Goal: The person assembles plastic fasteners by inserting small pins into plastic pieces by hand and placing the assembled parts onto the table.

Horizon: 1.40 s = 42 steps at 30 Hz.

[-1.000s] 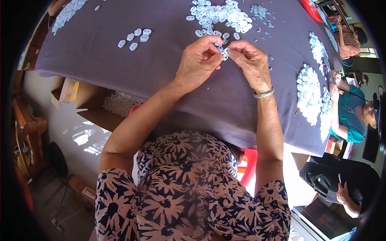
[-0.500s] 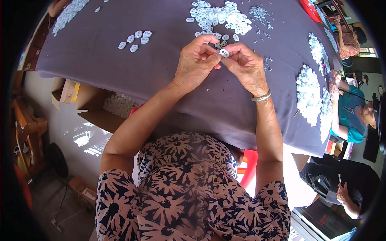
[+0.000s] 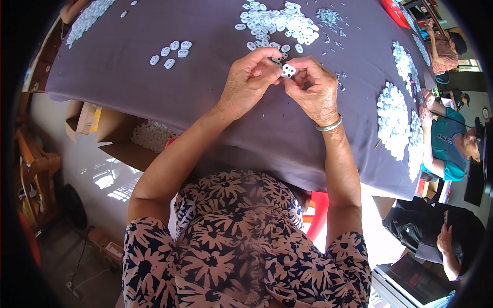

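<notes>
1. White two-hole plastic piece (image 3: 288,70) is pinched between the fingertips of both hands, raised just above the surface (image 3: 205,46), at about 12 o'clock from the person's chest.
2. Left hand (image 3: 250,82) is closed on the piece from its 9 o'clock side, thumb and forefinger bearing on its edge.
3. Right hand (image 3: 314,88) is closed on the same piece from its 3 o'clock side; a silver bangle (image 3: 329,125) sits at that wrist.
4. Judgement: the step in hand appears to be fitting or pressing something into the piece. Whether a pin is already seated cannot be told; the detail is too small.
5. Judgement: the next move calls for a firm, square pinch with the piece held steady, since a tilt could let it slip from the fingertips.
6. Grey cloth covers the surface beneath the hands.
7. At 12 o'clock beyond the hands lies a loose heap of like white pieces (image 3: 275,23), with a scatter of small metal pins (image 3: 328,18) at 1 o'clock.
8. A small group of five pieces (image 3: 170,53) lies at 10 o'clock, well apart.
9. Further heaps (image 3: 393,120) lie at 3 o'clock, near a seated person in teal (image 3: 447,149).
</notes>
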Motion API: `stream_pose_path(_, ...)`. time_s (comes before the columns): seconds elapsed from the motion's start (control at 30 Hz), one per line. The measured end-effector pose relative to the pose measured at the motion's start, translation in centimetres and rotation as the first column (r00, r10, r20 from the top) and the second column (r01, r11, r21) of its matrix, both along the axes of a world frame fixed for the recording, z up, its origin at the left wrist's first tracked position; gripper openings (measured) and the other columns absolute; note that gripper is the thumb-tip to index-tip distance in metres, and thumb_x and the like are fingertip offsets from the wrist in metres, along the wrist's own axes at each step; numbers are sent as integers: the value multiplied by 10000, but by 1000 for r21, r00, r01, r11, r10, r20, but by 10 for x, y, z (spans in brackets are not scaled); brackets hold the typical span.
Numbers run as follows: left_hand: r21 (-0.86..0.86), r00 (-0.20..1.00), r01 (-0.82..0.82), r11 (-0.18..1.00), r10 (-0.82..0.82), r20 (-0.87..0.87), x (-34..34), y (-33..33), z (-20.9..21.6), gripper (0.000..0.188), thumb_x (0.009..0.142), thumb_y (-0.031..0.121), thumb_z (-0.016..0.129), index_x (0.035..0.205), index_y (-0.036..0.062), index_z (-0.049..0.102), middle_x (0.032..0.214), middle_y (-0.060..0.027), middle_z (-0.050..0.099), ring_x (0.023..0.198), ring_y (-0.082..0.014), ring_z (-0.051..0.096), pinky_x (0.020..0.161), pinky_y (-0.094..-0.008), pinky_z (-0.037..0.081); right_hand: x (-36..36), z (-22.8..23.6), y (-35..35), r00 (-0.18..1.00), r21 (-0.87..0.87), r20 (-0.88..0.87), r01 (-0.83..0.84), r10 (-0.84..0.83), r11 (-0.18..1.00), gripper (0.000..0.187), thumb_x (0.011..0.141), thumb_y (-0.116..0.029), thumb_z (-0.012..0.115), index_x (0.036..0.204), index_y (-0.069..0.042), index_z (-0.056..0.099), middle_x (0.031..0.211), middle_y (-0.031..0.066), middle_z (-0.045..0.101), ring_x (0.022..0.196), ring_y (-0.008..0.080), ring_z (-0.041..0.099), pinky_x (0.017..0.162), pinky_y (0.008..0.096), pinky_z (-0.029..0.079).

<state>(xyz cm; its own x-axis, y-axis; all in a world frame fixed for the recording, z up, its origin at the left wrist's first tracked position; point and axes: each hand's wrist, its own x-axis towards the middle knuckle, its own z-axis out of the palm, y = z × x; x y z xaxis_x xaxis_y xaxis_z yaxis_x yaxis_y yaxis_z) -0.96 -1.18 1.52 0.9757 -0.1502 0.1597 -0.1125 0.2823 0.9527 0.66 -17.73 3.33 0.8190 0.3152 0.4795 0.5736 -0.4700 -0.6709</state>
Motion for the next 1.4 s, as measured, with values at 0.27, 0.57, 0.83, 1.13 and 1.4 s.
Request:
stream_pose_path(0.27,-14,1000,-6,1000,6,9,2,2,4,326,855,65,618,1170,38,536,827,-14,618,758,-78,569,708,-230,464,-3,4,4,997,-27,72,-6,8,1000,291,633,56,692,889,-56,613,711,-3,548,529,49,504,491,198,432)
stream_pose_path(0.57,71,998,-12,997,16,-55,3,1,-5,383,828,49,652,1179,27,499,805,-23,627,723,-55,556,634,-208,464,-5,3,5,998,-34,51,-44,46,998,297,639,55,693,901,-59,613,705,2,526,523,62,478,476,215,417)
stream_pose_path(0.83,14,997,9,1000,-8,-83,1,-2,-5,383,824,31,650,1173,24,492,784,-21,616,714,-56,548,614,-209,462,-1,0,-3,987,-205,128,-74,101,976,316,677,-124,771,928,-44,596,775,47,560,529,145,524,497,281,457)
stream_pose_path(1.13,80,999,33,996,-32,-16,-1,-4,-6,344,828,17,622,1161,51,547,768,16,580,674,-41,490,643,-201,440,-1,-9,-7,983,-436,90,-107,161,894,297,844,-273,608,814,-26,446,698,167,515,681,386,564,564,439,455)
stream_pose_path(1.4,56,996,68,996,-64,-65,-3,-3,0,353,816,22,595,1161,93,588,755,40,557,683,-44,466,657,-215,422,-4,-7,-6,979,-441,98,-116,176,890,279,850,-251,604,801,-19,458,667,176,528,650,387,567,537,447,451)
